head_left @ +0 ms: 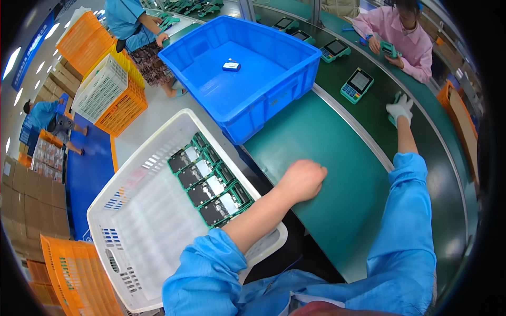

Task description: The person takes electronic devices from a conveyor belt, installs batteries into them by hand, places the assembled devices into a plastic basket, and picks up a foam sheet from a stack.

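Covering green device [391,120] with right grip [400,109] on dark belt [371,122]; unable to tell whether grasping. Curled into a fist at left grip [303,180], over green desk [342,221]; no held thing visible. Judged partway: already laid in white basket [158,226], left of left grip, row of green-framed devices [212,184]. Apparently remaining: card reader [357,85] left of right grip, more card readers [335,48] beyond.

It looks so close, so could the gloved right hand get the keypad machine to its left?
Probably yes: the right hand is near the keypad machine, with bare green surface between them.
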Demonstrator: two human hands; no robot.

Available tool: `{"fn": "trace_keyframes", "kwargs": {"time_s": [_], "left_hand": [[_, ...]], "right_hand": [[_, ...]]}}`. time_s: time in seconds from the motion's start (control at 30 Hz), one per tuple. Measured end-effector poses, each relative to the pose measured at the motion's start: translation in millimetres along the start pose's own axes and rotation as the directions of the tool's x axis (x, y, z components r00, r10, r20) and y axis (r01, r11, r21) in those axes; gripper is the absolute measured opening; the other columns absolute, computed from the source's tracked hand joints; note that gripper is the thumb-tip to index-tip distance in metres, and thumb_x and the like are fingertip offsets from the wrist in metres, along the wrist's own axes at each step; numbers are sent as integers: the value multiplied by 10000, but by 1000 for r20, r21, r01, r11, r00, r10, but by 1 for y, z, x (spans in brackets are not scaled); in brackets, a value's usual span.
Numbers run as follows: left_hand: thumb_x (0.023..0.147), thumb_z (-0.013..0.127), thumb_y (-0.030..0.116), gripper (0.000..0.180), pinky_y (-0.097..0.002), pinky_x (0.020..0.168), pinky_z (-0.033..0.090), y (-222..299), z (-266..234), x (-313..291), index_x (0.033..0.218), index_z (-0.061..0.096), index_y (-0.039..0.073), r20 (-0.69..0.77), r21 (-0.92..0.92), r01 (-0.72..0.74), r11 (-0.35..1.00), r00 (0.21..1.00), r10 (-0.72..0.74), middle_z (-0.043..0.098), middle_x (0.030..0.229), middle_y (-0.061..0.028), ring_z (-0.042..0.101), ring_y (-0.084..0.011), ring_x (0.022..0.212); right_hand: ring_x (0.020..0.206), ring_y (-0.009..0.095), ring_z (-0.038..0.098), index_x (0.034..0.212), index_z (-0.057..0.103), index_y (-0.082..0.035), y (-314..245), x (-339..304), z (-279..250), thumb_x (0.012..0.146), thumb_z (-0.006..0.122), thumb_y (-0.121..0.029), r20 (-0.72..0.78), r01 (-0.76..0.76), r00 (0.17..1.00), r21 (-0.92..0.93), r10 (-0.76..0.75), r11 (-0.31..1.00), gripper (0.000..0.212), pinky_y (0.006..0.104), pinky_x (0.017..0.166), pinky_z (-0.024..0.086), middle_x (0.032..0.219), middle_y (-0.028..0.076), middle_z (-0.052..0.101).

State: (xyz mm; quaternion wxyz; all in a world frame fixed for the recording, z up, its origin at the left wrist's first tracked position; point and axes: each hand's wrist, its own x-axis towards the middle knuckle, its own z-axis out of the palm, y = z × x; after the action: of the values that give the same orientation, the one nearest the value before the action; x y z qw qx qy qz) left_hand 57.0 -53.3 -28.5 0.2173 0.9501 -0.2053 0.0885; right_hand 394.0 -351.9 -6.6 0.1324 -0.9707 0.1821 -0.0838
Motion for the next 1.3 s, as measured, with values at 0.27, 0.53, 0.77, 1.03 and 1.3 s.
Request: {"fn": "trace_keyframes", "kwargs": {"time_s": [0.27, 0.53, 0.77, 1.03, 1.3], "left_hand": [[775, 591, 171, 143, -518, 695, 520, 0, 11, 5, 786, 643, 39, 13, 67, 10, 998, 1000, -11, 651, 739, -191, 648, -393, 743], [973, 569, 507, 520, -363, 796, 538, 66, -4, -8, 887, 715, 15, 280, -833, 333, 443, 943, -183, 703, 854, -116, 685, -237, 854], [1058, 472, 279, 477, -366, 930, 524, 164, -25, -55, 1445, 396, 10, 318, -944, 319, 81, 948, -31, 574, 1332, -136, 632, -251, 1126], [1014, 517, 126, 494, -367, 757, 540, 187, -29, -69, 1485, 404, 26, -277, -689, -65, 722, 944, -179, 666, 1087, -158, 663, -254, 848], [833, 579, -31, 561, -446, 727, 536, 205, -40, -77, 1383, 547, 79, -398, 67, -189, 980, 895, 200, 630, 1100, -204, 647, -365, 872]], "right_hand": [[1250, 405, 510, 1492, 348, -6, 148, -54, -27, 789, 668, -158, 292, -412, 899, 814, -326, -410, 787, 525, 1128, 381, 1418, 208, 507], [1175, 364, 607, 1382, 441, 95, 103, -314, -99, 892, 550, -141, 195, -695, 676, 491, -711, -525, 555, 488, 1037, 489, 1317, 240, 583], [1130, 230, 626, 1410, 434, 11, 117, -387, -115, 983, 557, -161, 114, -444, 782, 792, -613, -419, 476, 359, 999, 493, 1295, 160, 603], [1428, 418, 317, 1544, 268, -49, 116, -414, -122, 874, 653, -589, -587, 696, 717, 578, -376, 426, 943, 478, 1137, 304, 1543, 287, 291], [1433, 497, 253, 1507, 422, -220, 123, -417, -111, 839, 626, -676, -699, 757, 621, 421, -354, 499, 834, 574, 1128, 263, 1575, 305, 199]]}}
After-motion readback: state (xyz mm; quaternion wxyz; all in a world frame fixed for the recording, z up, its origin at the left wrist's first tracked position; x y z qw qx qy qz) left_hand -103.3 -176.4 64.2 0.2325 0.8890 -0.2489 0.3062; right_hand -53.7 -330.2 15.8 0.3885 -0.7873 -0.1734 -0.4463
